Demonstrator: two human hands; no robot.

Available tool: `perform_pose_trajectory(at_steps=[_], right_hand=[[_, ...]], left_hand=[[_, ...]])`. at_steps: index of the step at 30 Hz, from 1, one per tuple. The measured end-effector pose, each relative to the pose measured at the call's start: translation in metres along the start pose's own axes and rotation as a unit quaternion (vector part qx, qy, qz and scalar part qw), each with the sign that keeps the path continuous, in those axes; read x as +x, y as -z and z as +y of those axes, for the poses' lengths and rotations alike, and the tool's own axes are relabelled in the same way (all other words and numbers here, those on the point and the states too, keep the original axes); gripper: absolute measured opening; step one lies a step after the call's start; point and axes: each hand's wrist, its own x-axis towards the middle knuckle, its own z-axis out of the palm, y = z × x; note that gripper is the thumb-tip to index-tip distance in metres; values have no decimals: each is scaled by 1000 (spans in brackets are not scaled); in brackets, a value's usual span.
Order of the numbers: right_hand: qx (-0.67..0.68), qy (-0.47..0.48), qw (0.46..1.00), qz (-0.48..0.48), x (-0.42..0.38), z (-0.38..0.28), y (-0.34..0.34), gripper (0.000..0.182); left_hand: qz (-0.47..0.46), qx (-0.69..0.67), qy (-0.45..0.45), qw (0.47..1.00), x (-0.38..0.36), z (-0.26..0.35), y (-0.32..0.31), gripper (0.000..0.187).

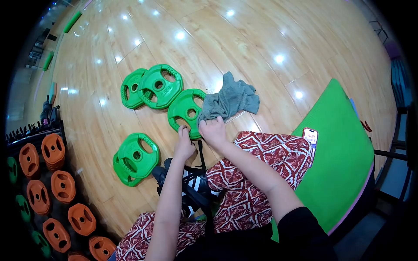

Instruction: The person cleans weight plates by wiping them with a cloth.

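Observation:
A green weight plate [180, 104] lies on the wooden floor in front of me. At its near rim is my left hand [185, 144], fingers curled around the edge. My right hand [213, 130] is closed on a grey cloth [230, 98], which is bunched over the plate's right side and spreads onto the floor. The cloth hides part of that plate. Just beyond, a green plate marked 2.5 KG [163, 96] overlaps another green plate [126, 96]. Nearer on the left, one green plate [143, 162] rests on top of another.
Orange weight plates [38, 196] hang in stacks on a rack at the left. To my right is a green mat [333, 152], with a phone [310, 135] lying by my knee. My black shoe [196, 182] stands close behind my left hand.

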Motion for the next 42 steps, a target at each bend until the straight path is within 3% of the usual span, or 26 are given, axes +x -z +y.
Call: perform_pose_trajectory(at_steps=[4,6,10,12,14,15,18,22,24,26,29,31,35,38,40,42], right_hand=[[-22,12,998,-51,13,18,13,9],[-40,-67,995,-70,24,30,22,8],[-16,-87,996,5,9,20,14,7],[-10,2,999,-30,-6,-4,7,6],[14,33,999,-22,-14,-14,2,7],[42,68,997,-14,-14,-19,2,7],[24,77,996,-29,-5,-2,1,10],[-28,-10,999,26,21,43,4,16],[-42,-24,999,21,30,60,9,17],[-49,-32,998,15,33,61,10,17],[-33,-19,999,1,25,52,11,14],[-73,120,988,-71,9,42,16,13],[2,204,975,-93,-9,32,28,13],[-53,185,973,-129,19,52,29,10],[-51,79,993,-72,29,67,24,10],[-49,75,994,-57,18,58,27,11]], left_hand=[[-31,46,19,998,-4,9,13,53],[8,62,-13,998,-8,6,21,44],[-22,104,-88,990,-3,0,39,45],[-38,122,-99,987,4,-1,45,45],[-60,165,-66,982,11,-2,47,40],[-28,173,-98,980,11,-2,48,36],[-26,206,-99,973,10,0,47,35],[11,197,-128,972,7,-1,37,35],[-9,210,-87,974,-6,14,32,37],[33,190,-126,973,-20,25,16,37],[40,155,-75,984,-31,39,0,39],[43,118,-40,991,-34,42,-3,40],[5,114,-21,993,-29,42,5,39],[-12,113,-13,993,-28,39,7,37],[4,97,-13,995,-29,40,5,37],[14,89,-14,996,-29,38,3,37]])
